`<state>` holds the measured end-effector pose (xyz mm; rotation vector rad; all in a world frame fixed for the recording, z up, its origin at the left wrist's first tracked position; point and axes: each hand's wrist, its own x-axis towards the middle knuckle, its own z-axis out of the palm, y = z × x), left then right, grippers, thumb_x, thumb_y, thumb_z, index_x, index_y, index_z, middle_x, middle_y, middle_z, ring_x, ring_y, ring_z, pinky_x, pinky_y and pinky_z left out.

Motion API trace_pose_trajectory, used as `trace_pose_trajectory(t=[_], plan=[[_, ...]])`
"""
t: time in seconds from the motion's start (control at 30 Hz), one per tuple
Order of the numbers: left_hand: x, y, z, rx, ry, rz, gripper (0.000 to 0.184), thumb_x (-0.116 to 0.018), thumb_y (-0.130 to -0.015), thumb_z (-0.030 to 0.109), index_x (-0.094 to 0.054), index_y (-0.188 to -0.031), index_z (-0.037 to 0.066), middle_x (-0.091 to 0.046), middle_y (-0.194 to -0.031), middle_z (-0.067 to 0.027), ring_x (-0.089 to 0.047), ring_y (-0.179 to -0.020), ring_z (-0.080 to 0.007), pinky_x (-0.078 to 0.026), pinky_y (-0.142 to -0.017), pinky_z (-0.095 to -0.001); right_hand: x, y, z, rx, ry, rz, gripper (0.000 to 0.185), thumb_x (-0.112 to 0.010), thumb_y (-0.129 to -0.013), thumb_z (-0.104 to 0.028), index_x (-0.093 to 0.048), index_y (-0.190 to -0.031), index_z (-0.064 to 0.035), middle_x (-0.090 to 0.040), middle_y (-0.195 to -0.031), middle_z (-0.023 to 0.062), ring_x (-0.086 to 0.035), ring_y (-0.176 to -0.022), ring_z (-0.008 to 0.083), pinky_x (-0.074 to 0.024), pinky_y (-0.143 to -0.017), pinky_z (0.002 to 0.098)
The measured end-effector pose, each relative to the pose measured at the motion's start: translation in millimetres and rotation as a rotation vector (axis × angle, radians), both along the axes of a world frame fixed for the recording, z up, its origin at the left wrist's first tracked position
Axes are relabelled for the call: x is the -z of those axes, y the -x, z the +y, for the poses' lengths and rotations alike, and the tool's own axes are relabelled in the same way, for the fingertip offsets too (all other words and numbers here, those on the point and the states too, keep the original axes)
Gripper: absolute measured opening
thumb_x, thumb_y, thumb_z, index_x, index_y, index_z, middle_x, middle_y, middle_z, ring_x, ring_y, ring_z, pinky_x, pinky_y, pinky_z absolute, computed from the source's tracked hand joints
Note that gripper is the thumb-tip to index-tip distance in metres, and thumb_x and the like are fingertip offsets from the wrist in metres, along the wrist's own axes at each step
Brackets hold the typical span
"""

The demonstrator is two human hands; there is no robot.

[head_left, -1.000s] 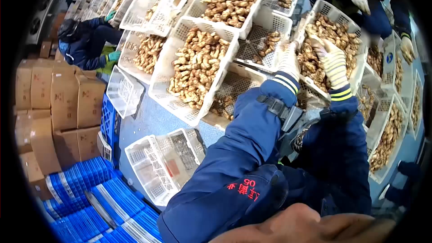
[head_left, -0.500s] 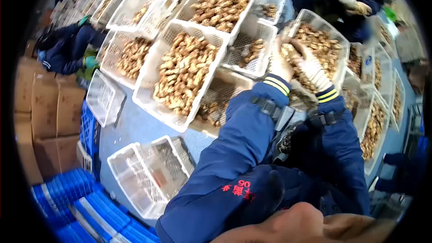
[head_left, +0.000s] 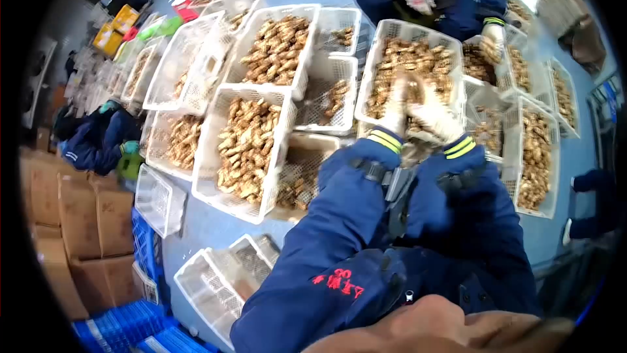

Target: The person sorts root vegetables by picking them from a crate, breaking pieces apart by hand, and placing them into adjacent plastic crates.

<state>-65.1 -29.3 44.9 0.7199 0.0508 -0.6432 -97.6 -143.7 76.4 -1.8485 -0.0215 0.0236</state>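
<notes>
My left hand [head_left: 395,110], in a pale glove with dirty fingertips, is over the near side of a white plastic crate [head_left: 363,92]. Close beside it is my right hand [head_left: 437,116], also gloved. Heaped in this crate are brown, knobbly, root- or mushroom-like pieces [head_left: 413,59]. Both sets of fingers point away from me, low over the near pieces, and are smeared by motion. Whether either hand grips a piece cannot be made out. Below my wrists, the space between the crate and my body is partly covered by my sleeves.
To the left, a crate of larger pieces [head_left: 245,150] stands beside a partly filled crate [head_left: 326,98]. Another filled crate [head_left: 535,157] is at right. Across from me, a co-worker's gloved hand [head_left: 493,43] is over pieces. Cardboard boxes [head_left: 81,216] and blue crates [head_left: 121,327] stand lower left.
My view has turned, so the crates shift left and the left-hand boxes move down. My hands, earlier cupped around a clump of pieces, are now lower over the crate's near side.
</notes>
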Motion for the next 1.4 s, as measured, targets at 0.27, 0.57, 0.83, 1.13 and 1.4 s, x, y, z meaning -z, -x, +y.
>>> trace_pose_trajectory(t=[0.27, 0.57, 0.83, 1.13, 1.4], plan=[[-31, 11, 53, 0.144, -0.429, -0.715, 0.08, -0.063, -0.085, 0.045, -0.031, -0.141, -0.002, -0.041, -0.14, -0.0218, -0.044, -0.127, -0.0331, -0.039, -0.104, -0.0386, 50, 78, -144, 0.303, -0.03, 0.006, 0.069, -0.064, -0.086, -0.02, -0.03, -0.142, -0.0011, -0.047, -0.135, 0.0173, -0.048, -0.123, 0.026, -0.0387, -0.105, 0.0337], [117, -47, 325, -0.52, -1.685, -0.3, 0.056, -0.071, -0.078, 0.018, -0.052, -0.126, -0.004, -0.061, -0.115, -0.0222, -0.059, -0.107, -0.0315, -0.045, -0.094, -0.0332, 389, 282, -350, 0.315, 0.837, 0.491, 0.046, -0.046, -0.096, -0.033, -0.042, -0.133, -0.005, -0.053, -0.127, 0.0134, -0.053, -0.112, 0.0268, -0.0418, -0.096, 0.037], [169, -73, 374, -0.275, -2.098, -0.168, 0.066, -0.073, -0.077, 0.03, -0.047, -0.132, 0.003, -0.047, -0.138, -0.0134, -0.052, -0.121, -0.0268, -0.043, -0.1, -0.0353, 359, 249, -300, 0.664, 0.586, 0.55, 0.052, -0.051, -0.095, -0.031, -0.039, -0.137, -0.0046, -0.054, -0.126, 0.0226, -0.054, -0.112, 0.0314, -0.0415, -0.097, 0.0373], [161, -37, 375, -0.718, -0.497, 0.208, 0.024, -0.061, -0.088, 0.007, -0.056, -0.111, 0.005, -0.061, -0.092, -0.0062, -0.059, -0.078, -0.0203, -0.053, -0.072, -0.0349, 289, 206, -272, 0.795, -0.061, 0.498, 0.045, -0.054, -0.095, -0.015, -0.04, -0.137, -0.0079, -0.058, -0.114, 0.0081, -0.053, -0.096, 0.0175, -0.0461, -0.08, 0.0279], [96, -26, 296, -0.402, -0.5, 0.114, 0.027, -0.066, -0.087, 0.018, -0.057, -0.11, 0.006, -0.061, -0.085, -0.0009, -0.057, -0.075, -0.014, -0.047, -0.064, -0.027, 186, 171, -208, 0.573, 0.726, 0.339, 0.047, -0.059, -0.092, -0.027, -0.05, -0.13, -0.0007, -0.058, -0.124, 0.0181, -0.055, -0.114, 0.0262, -0.0422, -0.097, 0.0341]])
